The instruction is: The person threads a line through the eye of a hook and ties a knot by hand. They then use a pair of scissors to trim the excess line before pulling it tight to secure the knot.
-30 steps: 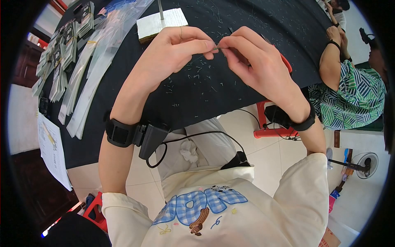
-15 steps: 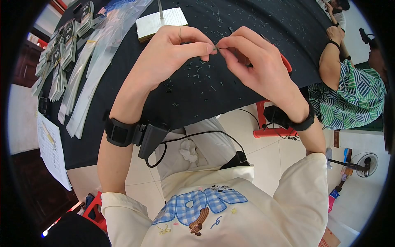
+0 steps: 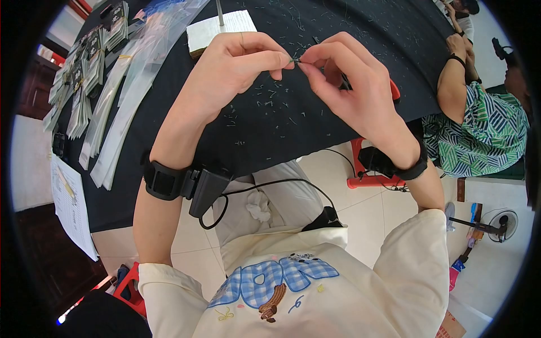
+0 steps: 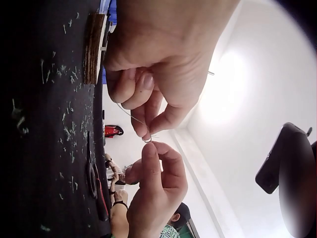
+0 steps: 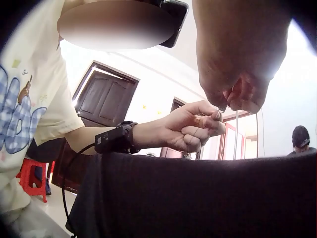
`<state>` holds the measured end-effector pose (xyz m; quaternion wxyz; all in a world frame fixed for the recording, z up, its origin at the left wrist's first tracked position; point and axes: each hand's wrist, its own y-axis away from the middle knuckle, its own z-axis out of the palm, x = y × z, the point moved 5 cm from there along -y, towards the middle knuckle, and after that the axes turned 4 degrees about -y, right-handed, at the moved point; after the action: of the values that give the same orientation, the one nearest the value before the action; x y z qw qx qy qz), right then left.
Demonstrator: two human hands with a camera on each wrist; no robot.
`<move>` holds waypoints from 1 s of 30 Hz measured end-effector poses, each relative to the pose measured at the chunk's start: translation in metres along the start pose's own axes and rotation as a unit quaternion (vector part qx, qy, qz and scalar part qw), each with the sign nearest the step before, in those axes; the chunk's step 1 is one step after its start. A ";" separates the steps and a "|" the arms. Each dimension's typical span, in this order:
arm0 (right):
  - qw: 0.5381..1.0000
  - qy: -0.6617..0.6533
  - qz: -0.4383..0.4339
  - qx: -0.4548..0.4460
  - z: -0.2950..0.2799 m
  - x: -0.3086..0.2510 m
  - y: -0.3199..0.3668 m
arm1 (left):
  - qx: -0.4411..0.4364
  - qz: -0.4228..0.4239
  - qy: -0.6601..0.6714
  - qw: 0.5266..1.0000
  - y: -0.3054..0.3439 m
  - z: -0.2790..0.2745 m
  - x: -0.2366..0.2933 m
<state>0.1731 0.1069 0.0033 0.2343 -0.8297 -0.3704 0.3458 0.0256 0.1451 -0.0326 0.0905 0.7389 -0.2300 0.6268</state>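
Note:
Above the black table, the left hand [image 3: 228, 70] and right hand [image 3: 358, 84] meet almost fingertip to fingertip. Between thumb and index finger, the left hand pinches a thin thread [image 4: 130, 115], which runs back across its fingers. A tiny loop or hook [image 4: 148, 140] shows between the fingertips in the left wrist view, with the right hand [image 4: 158, 183] pinching at its other side. What the small piece is, I cannot tell. In the right wrist view the left hand [image 5: 190, 126] faces the right hand [image 5: 237, 54], and the fingertips partly hide the piece.
A white block [image 3: 236, 23] with an upright rod stands behind the left hand. Clear plastic sleeves [image 3: 121, 110] and stacked cards [image 3: 84, 84] lie at the left. Thread scraps dot the black cloth [image 3: 253, 124]. Red-handled scissors [image 4: 101, 201] lie beyond the right hand. Another person sits at the right.
Both hands have risen slightly toward the far side of the table. The right hand's fingers have shifted and spread a little, while both hands still pinch at the meeting point.

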 end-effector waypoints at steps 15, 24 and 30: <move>1.000 0.007 -0.004 0.004 0.001 0.001 -0.001 | -0.003 -0.006 -0.001 1.000 0.000 0.000 0.001; 1.000 0.000 0.001 0.011 0.002 0.000 -0.001 | 0.002 -0.010 0.001 1.000 0.000 0.000 0.001; 1.000 0.000 0.004 0.013 0.003 0.001 -0.001 | 0.007 -0.009 -0.005 1.000 0.000 0.000 0.000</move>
<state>0.1712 0.1081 0.0017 0.2437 -0.8279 -0.3626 0.3518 0.0255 0.1447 -0.0329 0.0898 0.7444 -0.2196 0.6242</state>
